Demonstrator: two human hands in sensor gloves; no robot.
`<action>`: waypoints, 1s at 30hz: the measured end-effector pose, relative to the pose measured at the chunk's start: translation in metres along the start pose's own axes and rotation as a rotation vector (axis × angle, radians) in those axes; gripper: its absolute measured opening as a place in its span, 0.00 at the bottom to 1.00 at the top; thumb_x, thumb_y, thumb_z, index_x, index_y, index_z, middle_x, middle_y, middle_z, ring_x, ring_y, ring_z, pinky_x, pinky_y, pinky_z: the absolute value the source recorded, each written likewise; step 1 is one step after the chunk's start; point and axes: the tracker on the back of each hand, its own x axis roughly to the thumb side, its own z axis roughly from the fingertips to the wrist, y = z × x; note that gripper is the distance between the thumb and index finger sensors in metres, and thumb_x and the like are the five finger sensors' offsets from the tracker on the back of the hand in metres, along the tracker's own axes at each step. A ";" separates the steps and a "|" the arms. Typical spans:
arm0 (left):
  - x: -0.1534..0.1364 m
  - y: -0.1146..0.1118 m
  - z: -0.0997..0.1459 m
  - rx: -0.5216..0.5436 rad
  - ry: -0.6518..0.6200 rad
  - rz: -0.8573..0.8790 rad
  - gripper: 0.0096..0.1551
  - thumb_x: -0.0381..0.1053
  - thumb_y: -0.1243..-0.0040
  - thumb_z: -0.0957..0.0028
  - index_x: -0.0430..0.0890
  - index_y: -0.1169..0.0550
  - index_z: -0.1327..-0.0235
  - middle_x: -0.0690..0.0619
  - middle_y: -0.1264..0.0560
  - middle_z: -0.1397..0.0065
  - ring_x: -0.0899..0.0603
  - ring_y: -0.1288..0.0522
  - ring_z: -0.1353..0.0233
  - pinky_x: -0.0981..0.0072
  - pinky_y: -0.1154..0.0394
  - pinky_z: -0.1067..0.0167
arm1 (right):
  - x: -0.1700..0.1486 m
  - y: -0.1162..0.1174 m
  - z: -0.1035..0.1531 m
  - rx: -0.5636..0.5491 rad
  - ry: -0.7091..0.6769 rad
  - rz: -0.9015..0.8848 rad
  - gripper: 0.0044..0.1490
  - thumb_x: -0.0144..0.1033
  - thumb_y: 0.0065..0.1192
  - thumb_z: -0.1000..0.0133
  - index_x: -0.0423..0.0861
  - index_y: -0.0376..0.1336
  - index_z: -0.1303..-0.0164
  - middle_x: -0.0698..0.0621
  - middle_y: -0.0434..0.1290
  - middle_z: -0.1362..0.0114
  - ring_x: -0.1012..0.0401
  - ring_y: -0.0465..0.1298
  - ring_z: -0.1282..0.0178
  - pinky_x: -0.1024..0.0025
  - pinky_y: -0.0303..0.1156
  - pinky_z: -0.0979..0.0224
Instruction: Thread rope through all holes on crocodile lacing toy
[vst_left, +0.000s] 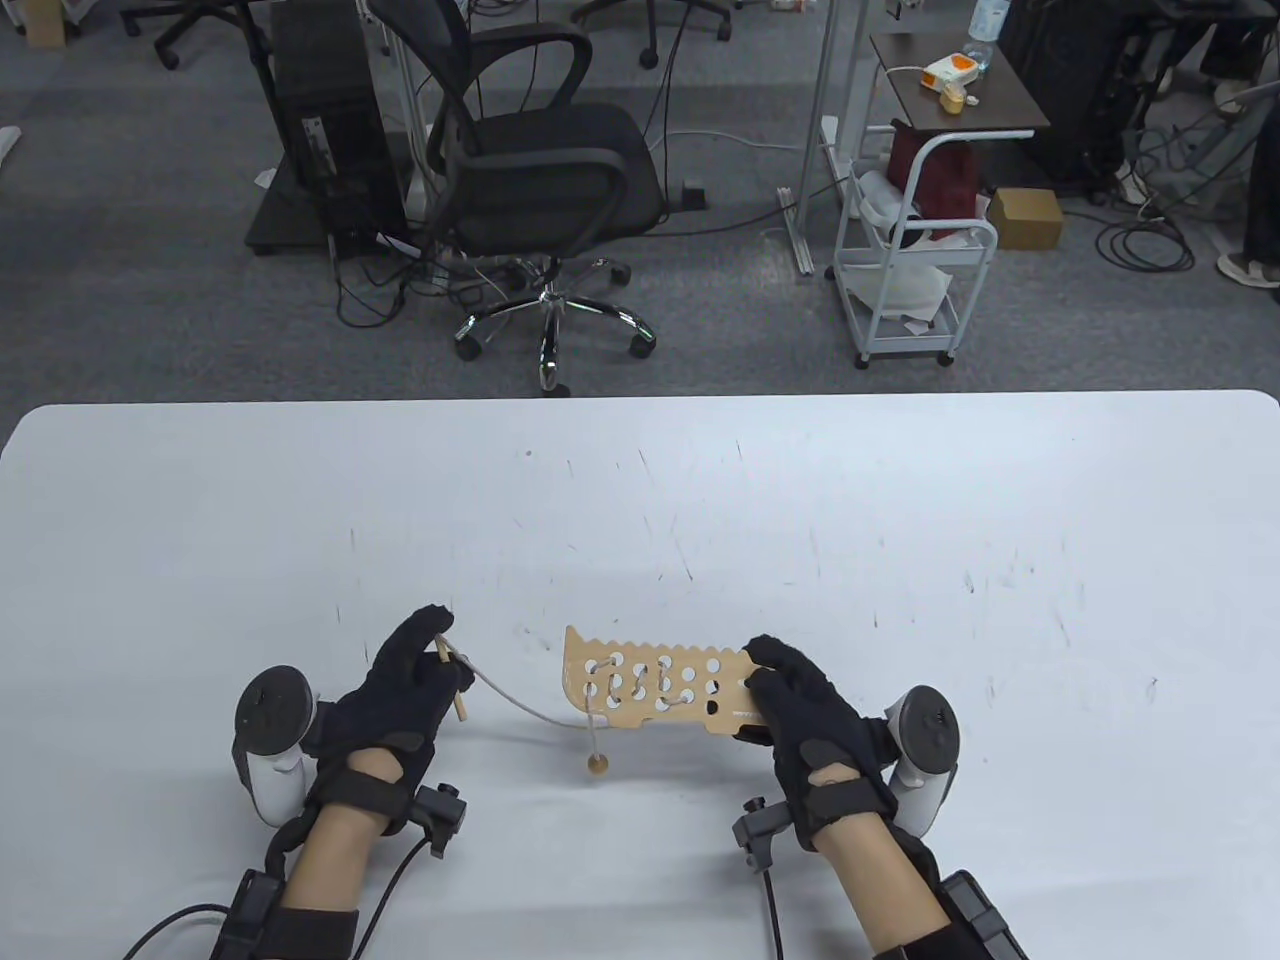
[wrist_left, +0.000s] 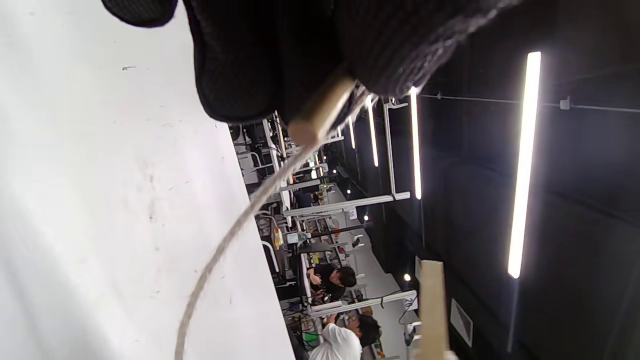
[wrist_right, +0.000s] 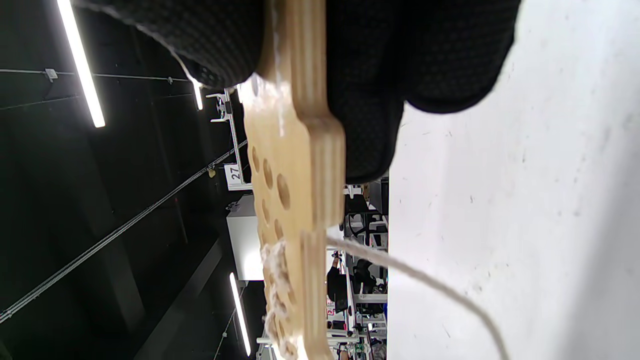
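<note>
A wooden crocodile lacing toy (vst_left: 655, 688), a flat board with a toothed upper edge and rows of round holes, is held just above the white table (vst_left: 900, 520) near the middle of its near edge. The right hand (vst_left: 800, 705) grasps the board's right end, fingers curled over the top face and the thumb against the near side; the right wrist view shows the plywood edge (wrist_right: 310, 165) clamped between gloved fingers (wrist_right: 440, 60).

A pale rope (vst_left: 515, 700) is already laced through the holes on the board's left half, while the holes toward the right end stand open. One end of the rope hangs below the board's near edge and finishes in a small round wooden bead (vst_left: 598, 767) resting close to the table surface. The other run sags leftward from the board to a short wooden needle (vst_left: 450, 680), pinched between the thumb and fingers of the left hand (vst_left: 415, 690), which sits well left of the toy, near the table's near edge. In the left wrist view the needle's tip (wrist_left: 320, 117) protrudes from the gloved fingertips (wrist_left: 240, 65), with the rope trailing from it.

Beyond the table's far edge stand a black office chair (vst_left: 540, 180) and a white cart (vst_left: 915, 270) on grey carpet.
</note>
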 end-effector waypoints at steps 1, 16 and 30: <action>0.000 -0.001 0.000 0.003 0.001 -0.013 0.31 0.51 0.33 0.53 0.60 0.26 0.32 0.55 0.15 0.42 0.41 0.19 0.36 0.36 0.37 0.28 | 0.000 0.001 0.001 0.008 0.000 -0.001 0.32 0.37 0.63 0.45 0.38 0.60 0.32 0.44 0.79 0.39 0.51 0.85 0.49 0.56 0.76 0.46; 0.001 -0.011 -0.001 -0.033 0.018 -0.116 0.23 0.54 0.28 0.57 0.57 0.17 0.46 0.55 0.14 0.46 0.42 0.18 0.40 0.38 0.36 0.29 | 0.003 0.021 0.009 0.122 -0.008 -0.001 0.32 0.37 0.63 0.45 0.38 0.61 0.33 0.44 0.79 0.39 0.51 0.85 0.49 0.56 0.77 0.46; 0.001 -0.049 0.005 -0.291 0.047 0.104 0.22 0.50 0.29 0.54 0.56 0.20 0.45 0.55 0.16 0.41 0.42 0.19 0.37 0.36 0.37 0.28 | 0.008 0.038 0.017 0.205 -0.021 -0.032 0.32 0.36 0.63 0.46 0.38 0.61 0.33 0.44 0.79 0.39 0.51 0.85 0.49 0.56 0.77 0.46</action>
